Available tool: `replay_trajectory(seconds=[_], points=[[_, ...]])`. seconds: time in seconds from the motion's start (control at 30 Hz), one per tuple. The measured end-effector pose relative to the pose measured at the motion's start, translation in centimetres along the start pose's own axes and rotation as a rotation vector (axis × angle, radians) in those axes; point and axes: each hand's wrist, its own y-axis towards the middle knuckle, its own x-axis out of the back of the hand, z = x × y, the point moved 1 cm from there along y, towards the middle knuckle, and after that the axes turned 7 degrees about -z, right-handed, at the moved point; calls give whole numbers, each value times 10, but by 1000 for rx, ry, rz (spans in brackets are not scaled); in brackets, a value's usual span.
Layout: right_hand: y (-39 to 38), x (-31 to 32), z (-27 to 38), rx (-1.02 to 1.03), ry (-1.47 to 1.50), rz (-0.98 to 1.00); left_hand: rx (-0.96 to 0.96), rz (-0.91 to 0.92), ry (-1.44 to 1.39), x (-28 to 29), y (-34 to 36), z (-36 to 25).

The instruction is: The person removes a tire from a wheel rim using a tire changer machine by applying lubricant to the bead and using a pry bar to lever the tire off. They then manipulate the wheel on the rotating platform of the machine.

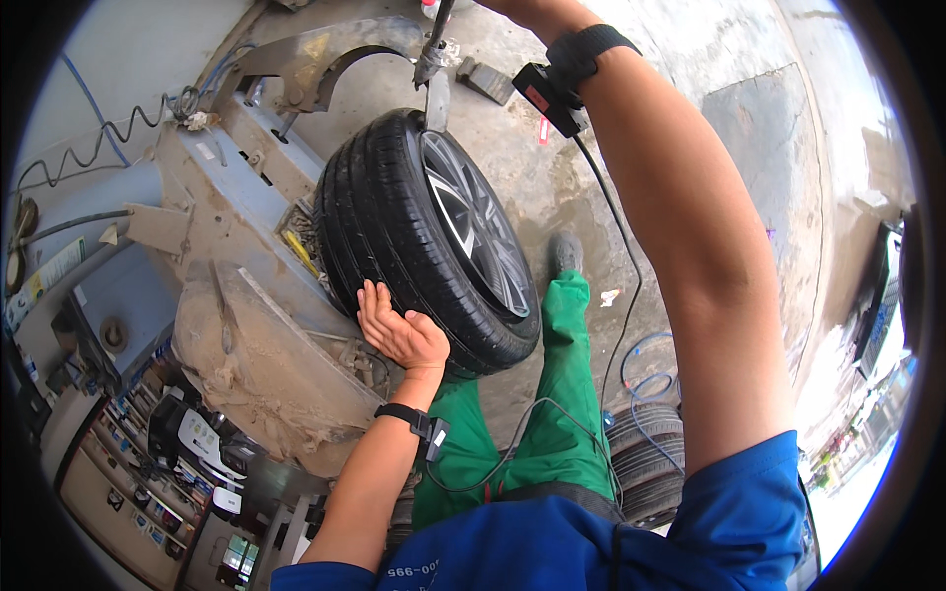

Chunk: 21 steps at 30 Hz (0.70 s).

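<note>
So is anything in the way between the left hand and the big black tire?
Nothing visible is: the left hand, palm open, seems to rest right against the black tire.

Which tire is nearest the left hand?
The tire on the spoked rim: the left hand lies against it. The other tires, right of the green trousers, are farther off.

One fisheye view, daylit: tyre (pixel 389 231) in focus, floor (pixel 631 148) to its right bright, white-out glare far right of it, shelves (pixel 126 485) to its lower left dimmer, outer edges bowed, corners black.
</note>
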Motion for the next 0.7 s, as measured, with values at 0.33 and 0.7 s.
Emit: replay_trajectory(seconds=[0.33, 0.7], points=[[-7, 2, 16, -24, -54, 27, -15, 4, 2, 0, -2, 0], [4, -3, -7, 40, 86, 12, -23, 7, 11, -2, -1, -3]])
